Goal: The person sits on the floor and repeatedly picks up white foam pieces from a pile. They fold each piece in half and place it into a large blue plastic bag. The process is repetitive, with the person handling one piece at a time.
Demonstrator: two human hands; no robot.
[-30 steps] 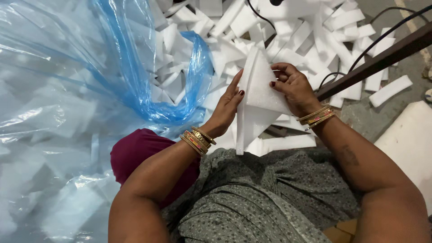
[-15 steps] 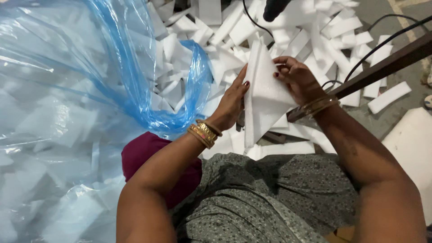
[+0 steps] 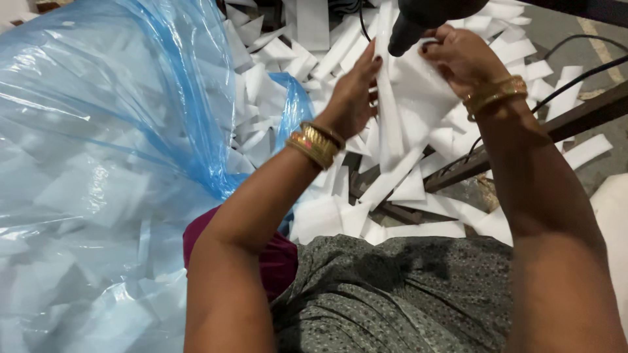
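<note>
The white foam sheet is held up in front of the person, above the heap of white foam offcuts, its folded edge running down between the two hands. The left hand lies flat against the sheet's near side, fingers pressed together along the crease; the right hand pinches the upper far edge, fingers curled over it. A dark nozzle-like tool hangs just above the sheet's top — whether it touches I cannot tell.

To my eye this is the shaping step: the piece is gripped and being folded or steadied under that tool. The next move, I'd judge, calls for keeping both edges aligned and the sheet taut, with fingertips kept away from the tip.

To the left bulges a big blue plastic bag stuffed with similar scraps — well apart from the sheet.
</note>
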